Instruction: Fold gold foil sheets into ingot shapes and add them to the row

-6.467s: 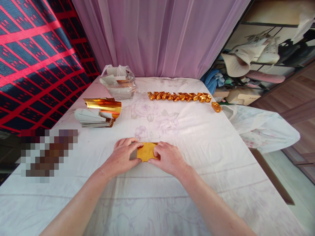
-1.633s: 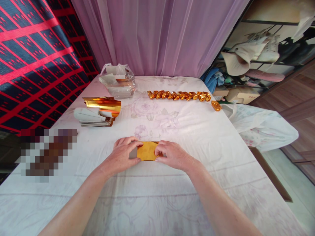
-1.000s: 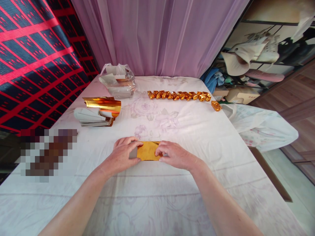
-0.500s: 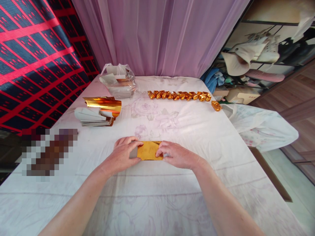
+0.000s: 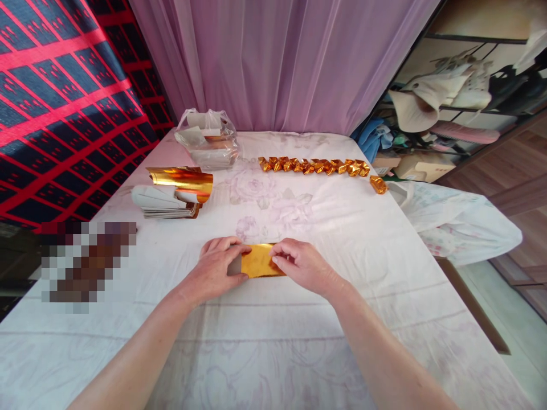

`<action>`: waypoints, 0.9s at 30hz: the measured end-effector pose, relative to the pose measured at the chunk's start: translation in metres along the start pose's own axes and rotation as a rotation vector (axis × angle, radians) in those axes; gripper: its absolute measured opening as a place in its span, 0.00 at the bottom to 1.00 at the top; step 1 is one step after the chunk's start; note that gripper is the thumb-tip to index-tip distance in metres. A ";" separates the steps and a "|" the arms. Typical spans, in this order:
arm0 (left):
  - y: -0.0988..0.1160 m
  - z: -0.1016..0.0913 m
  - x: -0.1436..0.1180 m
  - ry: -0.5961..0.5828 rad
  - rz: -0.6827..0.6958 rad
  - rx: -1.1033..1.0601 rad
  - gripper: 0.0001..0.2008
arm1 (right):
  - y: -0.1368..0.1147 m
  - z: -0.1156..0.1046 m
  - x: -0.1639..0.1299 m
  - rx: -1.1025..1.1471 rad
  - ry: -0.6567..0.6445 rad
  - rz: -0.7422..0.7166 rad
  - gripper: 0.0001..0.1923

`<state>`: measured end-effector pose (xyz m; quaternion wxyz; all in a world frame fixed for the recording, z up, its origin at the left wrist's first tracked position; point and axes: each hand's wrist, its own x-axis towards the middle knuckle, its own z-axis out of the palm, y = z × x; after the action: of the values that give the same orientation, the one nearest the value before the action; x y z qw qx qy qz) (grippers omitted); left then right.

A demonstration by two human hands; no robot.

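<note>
A folded sheet of gold foil paper (image 5: 256, 263) lies on the table between my hands, its shiny side up, with a grey strip showing at its left end. My left hand (image 5: 220, 263) holds that left end, the thumb at the near edge and the fingers at the far edge. Over the right part of the paper is my right hand (image 5: 299, 263), thumb and forefinger pinched together at the foil. The right hand covers the paper's upper right corner.
Stacked grey-backed sheets (image 5: 164, 202) and a curled gold sheet (image 5: 183, 181) lie at the left. Behind them sits a clear plastic bag (image 5: 207, 139) of paper. A row of folded gold pieces (image 5: 314, 165) runs along the back, with one separate piece (image 5: 378, 184) near the right edge.
My right hand has shifted up and inward from the paper's right end, its fingers now pinched over the foil. The grey bit at that end no longer shows. My left hand keeps its hold.
</note>
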<state>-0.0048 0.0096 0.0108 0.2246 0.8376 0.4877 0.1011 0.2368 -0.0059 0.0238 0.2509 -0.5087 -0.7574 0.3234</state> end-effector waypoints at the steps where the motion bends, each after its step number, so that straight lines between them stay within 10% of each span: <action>1: 0.001 0.001 0.000 0.014 -0.004 0.000 0.25 | -0.001 0.003 0.000 -0.015 0.019 -0.010 0.08; 27: 0.014 0.021 0.002 0.194 -0.041 0.090 0.23 | -0.009 0.019 0.003 -0.291 -0.086 0.181 0.07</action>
<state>0.0151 -0.0006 -0.0014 0.1407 0.8230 0.5281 0.1550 0.2169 -0.0103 0.0175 0.1117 -0.5916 -0.7572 0.2533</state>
